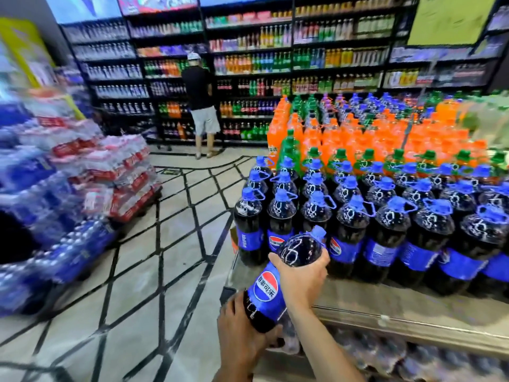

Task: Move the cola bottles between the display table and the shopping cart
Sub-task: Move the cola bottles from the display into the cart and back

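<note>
Clearly, one large dark plastic cola bottle with a blue label and blue handled cap (278,274) is held by both hands, off the display table's pale bare front ledge (391,301) and just beyond its near left corner. Its long axis is tilted, the cap leaning up and away toward the standing rows, the base pointing down toward the person. The right hand (301,279) is wrapped over the bottle's shoulder, fingers curled round the far side and thumb on the near side; the left hand (242,329) cups the base from below, fingers curled under it. The right hand is the nearer to the table, the left the nearer to the floor side. No shopping cart can be made out with certainty; it is judged to lie out of sight.

On the table, a block of standing blue-capped cola bottles (355,216) is seen: about eight in the front row, with roughly four rows behind it, the far ones too blurred to be counted exactly. Behind them stand green-capped bottles (341,158) and orange soda bottles (330,128), uncounted. One held bottle and two hands are counted.
</note>
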A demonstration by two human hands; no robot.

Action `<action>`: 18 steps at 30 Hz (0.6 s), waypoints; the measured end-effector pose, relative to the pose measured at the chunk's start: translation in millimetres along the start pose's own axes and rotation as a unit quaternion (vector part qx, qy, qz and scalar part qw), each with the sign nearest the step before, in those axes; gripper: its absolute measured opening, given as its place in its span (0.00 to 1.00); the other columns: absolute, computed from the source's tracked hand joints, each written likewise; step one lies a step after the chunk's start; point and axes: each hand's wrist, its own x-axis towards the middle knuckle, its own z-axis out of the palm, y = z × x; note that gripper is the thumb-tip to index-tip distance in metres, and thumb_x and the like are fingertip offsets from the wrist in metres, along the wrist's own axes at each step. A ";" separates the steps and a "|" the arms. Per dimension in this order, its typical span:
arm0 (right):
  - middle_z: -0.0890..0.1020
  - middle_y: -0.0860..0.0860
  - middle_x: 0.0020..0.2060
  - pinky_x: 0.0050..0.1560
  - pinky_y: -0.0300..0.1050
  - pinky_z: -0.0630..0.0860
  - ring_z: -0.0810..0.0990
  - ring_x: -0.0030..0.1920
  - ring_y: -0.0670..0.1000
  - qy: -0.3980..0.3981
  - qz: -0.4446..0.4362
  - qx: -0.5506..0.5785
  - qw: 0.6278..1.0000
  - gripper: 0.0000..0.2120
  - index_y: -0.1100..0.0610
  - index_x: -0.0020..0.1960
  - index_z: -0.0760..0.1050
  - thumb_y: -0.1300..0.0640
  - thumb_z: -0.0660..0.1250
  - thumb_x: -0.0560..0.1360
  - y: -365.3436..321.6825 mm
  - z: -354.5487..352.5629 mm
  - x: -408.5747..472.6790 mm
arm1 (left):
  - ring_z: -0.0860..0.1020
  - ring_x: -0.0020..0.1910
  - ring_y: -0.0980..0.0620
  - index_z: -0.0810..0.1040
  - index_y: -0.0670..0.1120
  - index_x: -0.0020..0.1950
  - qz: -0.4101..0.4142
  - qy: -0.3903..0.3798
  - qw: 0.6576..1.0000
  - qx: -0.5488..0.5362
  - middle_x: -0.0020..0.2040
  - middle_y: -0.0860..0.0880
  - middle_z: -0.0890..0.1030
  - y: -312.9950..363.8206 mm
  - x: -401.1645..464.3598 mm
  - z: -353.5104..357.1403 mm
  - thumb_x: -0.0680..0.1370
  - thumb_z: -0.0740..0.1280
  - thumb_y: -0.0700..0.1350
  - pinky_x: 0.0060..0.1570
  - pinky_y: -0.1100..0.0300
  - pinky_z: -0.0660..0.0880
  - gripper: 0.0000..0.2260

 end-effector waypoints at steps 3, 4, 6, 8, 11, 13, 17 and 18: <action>0.73 0.60 0.70 0.68 0.59 0.74 0.74 0.69 0.63 -0.008 -0.045 -0.006 0.999 0.61 0.54 0.80 0.60 0.49 0.89 0.55 -7.6 28.2 -1.2 | 0.79 0.57 0.41 0.75 0.44 0.68 0.000 0.025 0.999 -0.033 0.58 0.46 0.81 -14.4 22.0 5.0 0.53 0.76 0.72 0.55 0.46 0.79 0.51; 0.73 0.60 0.71 0.70 0.58 0.73 0.73 0.70 0.62 -0.006 -0.060 -0.010 0.998 0.61 0.55 0.80 0.60 0.49 0.89 0.55 -9.7 39.0 -1.1 | 0.79 0.58 0.42 0.75 0.44 0.68 -0.002 0.029 0.998 -0.053 0.59 0.47 0.81 -18.8 30.5 5.7 0.54 0.77 0.72 0.55 0.46 0.79 0.51; 0.72 0.59 0.72 0.71 0.58 0.72 0.72 0.72 0.61 0.004 -0.080 -0.025 0.996 0.62 0.55 0.81 0.59 0.49 0.89 0.56 -15.3 60.1 -2.1 | 0.77 0.61 0.46 0.73 0.46 0.70 -0.010 0.025 0.995 -0.096 0.61 0.48 0.79 -28.7 47.3 7.3 0.55 0.78 0.70 0.59 0.48 0.77 0.50; 0.72 0.59 0.73 0.71 0.58 0.72 0.72 0.72 0.61 0.019 -0.093 -0.031 0.995 0.62 0.55 0.81 0.59 0.49 0.89 0.56 -20.1 76.8 -2.9 | 0.75 0.62 0.50 0.71 0.49 0.70 -0.005 0.016 0.991 -0.134 0.62 0.50 0.78 -36.3 63.5 8.5 0.56 0.80 0.69 0.61 0.50 0.77 0.49; 0.71 0.58 0.73 0.72 0.56 0.70 0.71 0.73 0.59 0.044 -0.123 -0.037 0.991 0.61 0.56 0.81 0.59 0.49 0.89 0.56 -20.3 101.0 -4.2 | 0.74 0.64 0.55 0.69 0.53 0.72 -0.011 -0.012 0.978 -0.206 0.64 0.54 0.77 -51.6 88.3 14.6 0.56 0.80 0.69 0.61 0.59 0.75 0.49; 0.71 0.58 0.72 0.72 0.54 0.69 0.70 0.73 0.59 0.060 -0.152 -0.041 0.986 0.60 0.57 0.80 0.60 0.50 0.89 0.57 -19.4 111.9 -3.1 | 0.74 0.66 0.56 0.68 0.53 0.74 -0.016 -0.025 0.968 -0.251 0.66 0.55 0.76 -55.9 100.7 19.7 0.57 0.80 0.70 0.62 0.58 0.75 0.50; 0.71 0.58 0.73 0.70 0.40 0.63 0.68 0.74 0.56 0.070 -0.189 -0.050 0.978 0.59 0.60 0.80 0.61 0.53 0.89 0.57 -16.8 134.2 -0.4 | 0.75 0.66 0.61 0.67 0.55 0.75 -0.042 -0.049 0.949 -0.308 0.68 0.58 0.76 -59.7 117.0 28.2 0.58 0.83 0.65 0.63 0.61 0.76 0.50; 0.70 0.58 0.73 0.70 0.37 0.61 0.67 0.74 0.56 0.068 -0.199 -0.052 0.976 0.59 0.60 0.80 0.61 0.54 0.89 0.57 -15.1 138.1 -0.4 | 0.75 0.66 0.62 0.67 0.56 0.75 -0.048 -0.055 0.943 -0.325 0.68 0.59 0.76 -60.4 121.0 32.2 0.58 0.83 0.64 0.63 0.62 0.77 0.49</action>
